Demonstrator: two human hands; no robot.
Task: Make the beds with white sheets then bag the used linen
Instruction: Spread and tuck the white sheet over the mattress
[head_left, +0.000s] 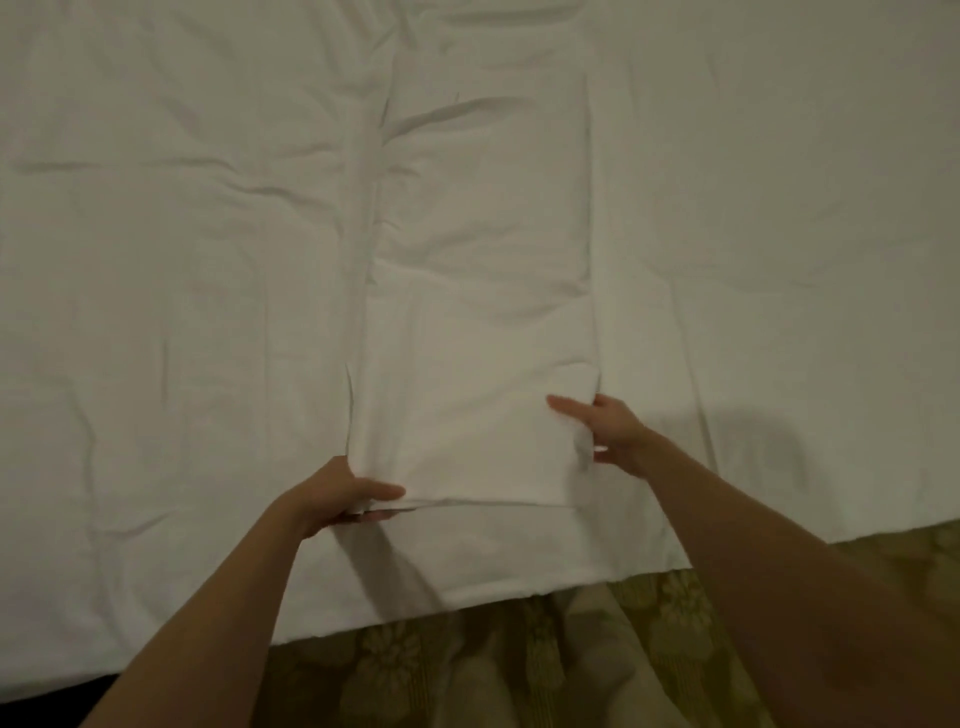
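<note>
A long folded strip of white sheet (483, 291) lies down the middle of the bed, on top of a spread white sheet (171, 322). My left hand (340, 493) pinches the strip's near left corner, thumb on top and fingers underneath the layers. My right hand (610, 431) grips the strip's near right edge, thumb lying across the top of the cloth. The near end of the strip is lifted slightly off the bed.
The spread sheet hangs over the bed's near edge (467, 597). Below it shows a green and cream floral bed skirt or cover (545, 670). Creases run across the sheet at the left. A dark floor patch (47, 701) sits bottom left.
</note>
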